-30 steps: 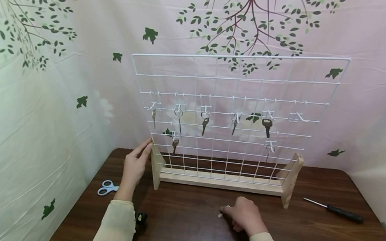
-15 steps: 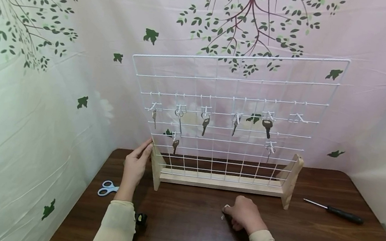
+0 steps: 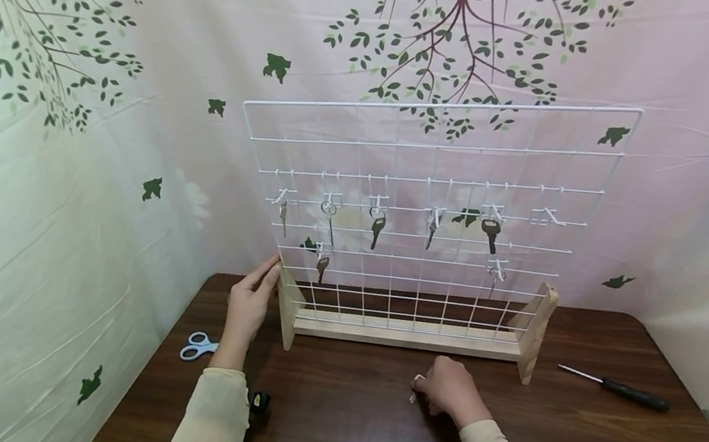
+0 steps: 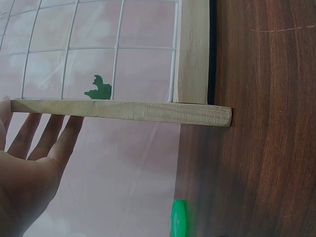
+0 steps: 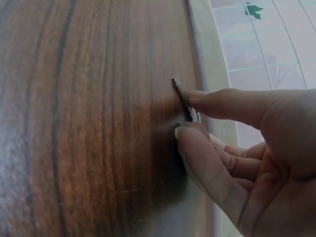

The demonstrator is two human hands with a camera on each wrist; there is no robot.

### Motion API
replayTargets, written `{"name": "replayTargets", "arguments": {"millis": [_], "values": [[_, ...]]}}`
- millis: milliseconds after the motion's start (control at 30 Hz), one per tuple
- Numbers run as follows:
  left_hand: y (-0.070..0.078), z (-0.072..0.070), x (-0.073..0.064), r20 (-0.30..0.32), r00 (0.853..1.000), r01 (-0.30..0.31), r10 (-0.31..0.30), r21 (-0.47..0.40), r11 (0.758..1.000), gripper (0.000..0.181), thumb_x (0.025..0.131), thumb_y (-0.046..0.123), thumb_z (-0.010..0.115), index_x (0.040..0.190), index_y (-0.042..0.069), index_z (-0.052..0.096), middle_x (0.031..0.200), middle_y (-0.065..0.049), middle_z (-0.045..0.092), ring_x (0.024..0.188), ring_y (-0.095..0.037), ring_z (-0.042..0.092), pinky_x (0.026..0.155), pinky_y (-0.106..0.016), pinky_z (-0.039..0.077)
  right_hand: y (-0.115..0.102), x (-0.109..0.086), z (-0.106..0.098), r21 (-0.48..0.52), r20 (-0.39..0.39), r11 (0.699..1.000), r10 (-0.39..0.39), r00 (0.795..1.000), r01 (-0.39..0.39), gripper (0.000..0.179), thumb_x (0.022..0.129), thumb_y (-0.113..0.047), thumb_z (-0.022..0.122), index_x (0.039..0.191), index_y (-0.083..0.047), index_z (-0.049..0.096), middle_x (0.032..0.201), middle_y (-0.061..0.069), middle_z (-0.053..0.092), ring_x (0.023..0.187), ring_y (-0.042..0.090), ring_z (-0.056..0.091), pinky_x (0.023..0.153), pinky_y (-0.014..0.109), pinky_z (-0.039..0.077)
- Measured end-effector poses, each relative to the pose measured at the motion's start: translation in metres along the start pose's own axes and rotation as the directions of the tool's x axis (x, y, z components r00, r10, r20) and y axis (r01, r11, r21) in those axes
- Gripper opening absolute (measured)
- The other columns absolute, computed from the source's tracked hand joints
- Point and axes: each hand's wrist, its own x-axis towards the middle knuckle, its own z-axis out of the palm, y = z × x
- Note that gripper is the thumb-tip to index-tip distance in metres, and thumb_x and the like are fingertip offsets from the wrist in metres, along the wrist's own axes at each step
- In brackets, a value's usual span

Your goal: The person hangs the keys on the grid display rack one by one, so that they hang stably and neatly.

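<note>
In the head view, a white wire grid rack stands in a pale wooden base. My left hand grips the top of its left wooden upright, fingers along the outer side. Near the front of the base, low over the table, my right hand pinches a small key between thumb and index finger. Its blade points away from the fingertips; the bow is partly hidden by them. Several keys, such as a dark-headed key, hang from white hooks on the grid. One upper-right hook carries no key.
Light blue scissors lie left of my left forearm. A black-handled screwdriver lies on the right of the brown table. Part of a green object shows beside the upright. Printed cloth hangs behind.
My right hand and the key have shifted slightly to the right over the table. My left hand stays on the wooden upright, and the hanging keys look the same.
</note>
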Motion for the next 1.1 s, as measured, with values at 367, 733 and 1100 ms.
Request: {"name": "replayTargets", "arguments": {"millis": [367, 733, 1100], "values": [[-0.0005, -0.0005, 0.0009, 0.006, 1.000, 0.000, 0.000, 0.009, 1.000, 0.044, 0.105, 0.042, 0.069, 0.145, 0.023, 0.069, 0.152, -0.007, 0.066, 0.134, -0.027, 0.065, 0.104, -0.032, 0.060, -0.0002, -0.0003, 0.0019, 0.051, -0.006, 0.998, 0.021, 1.000, -0.021, 0.044, 0.094, -0.018, 0.078, 0.054, -0.010, 0.061, 0.046, 0.004, 0.061, 0.044, 0.017, 0.064, 0.057, 0.029, 0.050], [-0.0027, 0.0006, 0.0005, 0.001, 1.000, 0.007, -0.007, 0.014, 1.000, 0.045, 0.105, 0.043, 0.069, 0.145, 0.023, 0.069, 0.150, -0.006, 0.068, 0.122, -0.015, 0.068, 0.106, -0.048, 0.060, -0.0012, 0.0003, 0.0073, 0.206, 0.009, 0.978, 0.035, 0.999, -0.036, 0.043, 0.095, -0.007, 0.074, 0.059, -0.014, 0.052, 0.054, 0.007, 0.066, 0.050, 0.017, 0.069, 0.060, 0.029, 0.059], [-0.0021, -0.0004, 0.0009, 0.003, 1.000, 0.006, -0.007, 0.009, 1.000, 0.043, 0.105, 0.043, 0.069, 0.144, 0.025, 0.069, 0.149, -0.007, 0.068, 0.109, 0.005, 0.067, 0.105, -0.050, 0.060, 0.0056, -0.0021, 0.0066, 0.550, 0.115, 0.833, -0.152, 0.982, 0.065, 0.015, 0.100, -0.006, 0.071, 0.095, 0.004, 0.060, 0.074, 0.015, 0.073, 0.061, 0.018, 0.071, 0.060, 0.038, 0.066]]}}
